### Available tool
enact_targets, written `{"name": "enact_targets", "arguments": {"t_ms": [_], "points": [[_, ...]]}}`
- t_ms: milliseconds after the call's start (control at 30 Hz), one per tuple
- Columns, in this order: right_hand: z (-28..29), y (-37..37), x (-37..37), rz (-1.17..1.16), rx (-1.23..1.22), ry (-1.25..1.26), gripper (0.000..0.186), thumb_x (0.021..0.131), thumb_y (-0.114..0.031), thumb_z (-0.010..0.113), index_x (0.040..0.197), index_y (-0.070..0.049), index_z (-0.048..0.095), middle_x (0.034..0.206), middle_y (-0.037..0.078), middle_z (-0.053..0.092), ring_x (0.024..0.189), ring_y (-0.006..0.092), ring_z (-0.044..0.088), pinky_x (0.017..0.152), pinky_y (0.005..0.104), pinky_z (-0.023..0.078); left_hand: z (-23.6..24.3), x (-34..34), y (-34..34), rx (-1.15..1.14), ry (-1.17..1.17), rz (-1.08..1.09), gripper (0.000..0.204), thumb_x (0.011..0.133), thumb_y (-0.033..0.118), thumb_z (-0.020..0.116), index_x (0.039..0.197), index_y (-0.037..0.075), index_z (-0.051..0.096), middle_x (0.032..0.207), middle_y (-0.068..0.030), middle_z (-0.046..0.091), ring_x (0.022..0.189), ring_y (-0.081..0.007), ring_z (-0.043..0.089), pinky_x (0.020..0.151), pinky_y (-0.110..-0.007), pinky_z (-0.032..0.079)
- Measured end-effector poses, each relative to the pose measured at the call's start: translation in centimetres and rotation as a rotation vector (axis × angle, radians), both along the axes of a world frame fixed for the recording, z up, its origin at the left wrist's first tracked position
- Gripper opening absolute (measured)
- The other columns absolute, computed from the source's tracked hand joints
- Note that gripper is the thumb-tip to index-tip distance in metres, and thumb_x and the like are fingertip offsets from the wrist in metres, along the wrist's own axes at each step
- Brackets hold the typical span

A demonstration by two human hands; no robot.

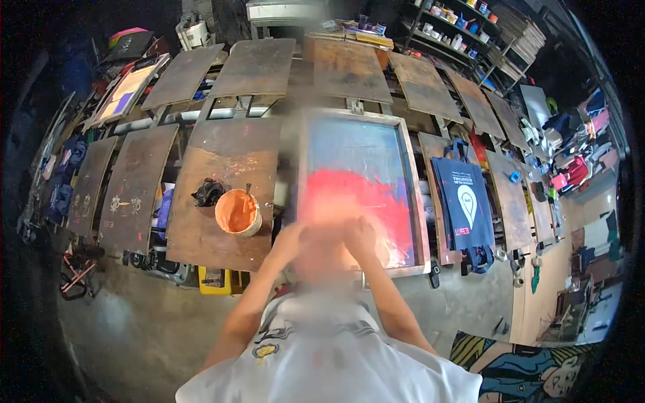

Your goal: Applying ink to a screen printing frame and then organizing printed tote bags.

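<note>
In the head view, the left hand (290, 243) and the right hand (361, 240) are being held side by side over the near part of a framed screen (414, 201), fingers seemingly curled; the space between them is being hidden by blur, so how far they are closed and what is being gripped cannot be told. Red ink (391, 213) is being hemmed in by the raised frame, presumably against spilling. A bucket (250, 230) is being carried by the wooden board (201, 235) to the left, likely for easy reach, with a black crumpled item (209, 192) just beside it. Open room is being offered ahead across the blue mesh (363, 144); rightward travel is being bounded by the frame, beyond which a dark bag (465, 205) is being supported.
</note>
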State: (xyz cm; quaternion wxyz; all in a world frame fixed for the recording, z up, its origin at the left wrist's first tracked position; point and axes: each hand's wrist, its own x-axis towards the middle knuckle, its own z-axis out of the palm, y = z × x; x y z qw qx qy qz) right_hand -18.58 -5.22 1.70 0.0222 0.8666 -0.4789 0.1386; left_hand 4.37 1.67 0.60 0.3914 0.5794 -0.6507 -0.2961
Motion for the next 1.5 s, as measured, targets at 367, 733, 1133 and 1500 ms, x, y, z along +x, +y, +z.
{"name": "enact_targets", "arguments": {"t_ms": [367,733,1133,1500], "points": [[1.6,3.8,-4.1,0.228,0.278,-0.030,0.013,0.063,-0.019,0.070,0.075,-0.013,0.067,0.079,0.003,0.067,0.084,0.0244,0.064,0.069,0.0403,0.054,1.2,-4.1,8.3,0.359,0.140,0.042,0.048,0.078,0.031,0.082,0.106,0.003,0.055,0.091,-0.0158,0.067,0.084,-0.0234,0.066,0.074,-0.035,0.051],[-0.6,-5.1,-2.4,0.213,0.044,-0.263,0.002,0.072,-0.011,0.061,0.074,-0.010,0.062,0.084,0.009,0.066,0.088,0.0324,0.062,0.072,0.0450,0.051,1.5,-3.5,-0.8,-0.205,-0.550,0.263,0.037,0.081,0.029,0.072,0.108,0.005,0.062,0.096,-0.0166,0.063,0.092,-0.0377,0.060,0.077,-0.045,0.049],[5.2,3.8,-8.9,0.403,0.144,0.052,0.016,0.071,-0.011,0.066,0.086,-0.008,0.067,0.090,0.006,0.065,0.093,0.0230,0.061,0.073,0.0357,0.055,2.9,-11.9,11.6,0.258,-0.379,0.355,0.040,0.077,0.018,0.074,0.115,0.007,0.067,0.091,-0.0190,0.069,0.081,-0.0371,0.066,0.074,-0.045,0.052],[3.0,3.5,-10.0,0.361,0.310,-0.009,0.019,0.065,-0.007,0.068,0.085,-0.007,0.068,0.090,0.008,0.066,0.094,0.0242,0.061,0.074,0.0373,0.056,5.4,-15.1,10.7,0.355,-0.427,0.403,0.041,0.080,0.017,0.073,0.117,0.002,0.062,0.111,-0.0216,0.064,0.105,-0.0411,0.059,0.090,-0.045,0.048]]}}
